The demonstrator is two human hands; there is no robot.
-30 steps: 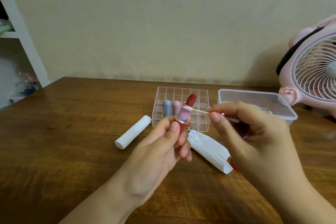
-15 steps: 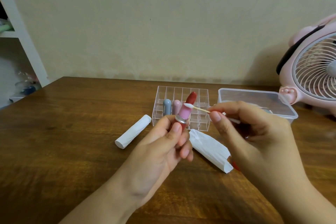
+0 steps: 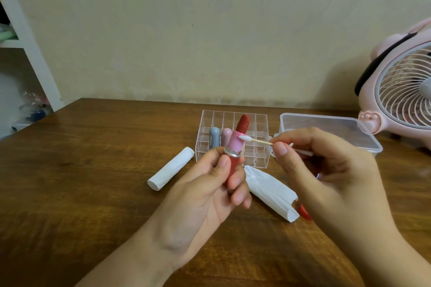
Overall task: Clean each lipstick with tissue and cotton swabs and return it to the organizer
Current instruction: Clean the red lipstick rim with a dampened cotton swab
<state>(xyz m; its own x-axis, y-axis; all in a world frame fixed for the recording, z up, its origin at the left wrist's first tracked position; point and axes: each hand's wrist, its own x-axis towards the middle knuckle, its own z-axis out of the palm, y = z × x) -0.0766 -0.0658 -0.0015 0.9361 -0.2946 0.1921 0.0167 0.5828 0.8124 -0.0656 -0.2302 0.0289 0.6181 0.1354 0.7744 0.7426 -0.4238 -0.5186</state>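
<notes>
Lipstick (image 3: 235, 147) is being held upright near the centre of the view, its red base being pinched by the thumb and curled fingers of the left hand (image 3: 210, 193), so that grip is clamped on the tube. A cotton swab (image 3: 256, 140) is being pinched between thumb and forefinger of the right hand (image 3: 326, 170), that grip being closed on the stick, and its white tip is being pressed against the pink collar just below the exposed red bullet. The clear organizer (image 3: 233, 140) is being kept on the table (image 3: 81, 170) directly behind, at twelve o'clock from the lipstick, with a blue-capped tube (image 3: 214, 136) and a pink-capped tube (image 3: 225, 135) standing in adjoining compartments. A rolled tissue (image 3: 171, 171) is lying at nine o'clock from the left hand, and a second tissue (image 3: 271, 193), wrapped round something red, is lying at four o'clock. A lidded clear box (image 3: 331, 133) is sitting at two o'clock, beside a pink fan (image 3: 401, 91). The wiping step is judged to be under way, with the return to the organizer not yet done. Trouble is being risked chiefly at the bullet: should the swab be allowed to slide upward, the soft red tip could be gouged or smeared onto the collar. Were the thin stick being pressed too hard, it could be bent or snapped, and the tube could be twisted out of the pinch.
</notes>
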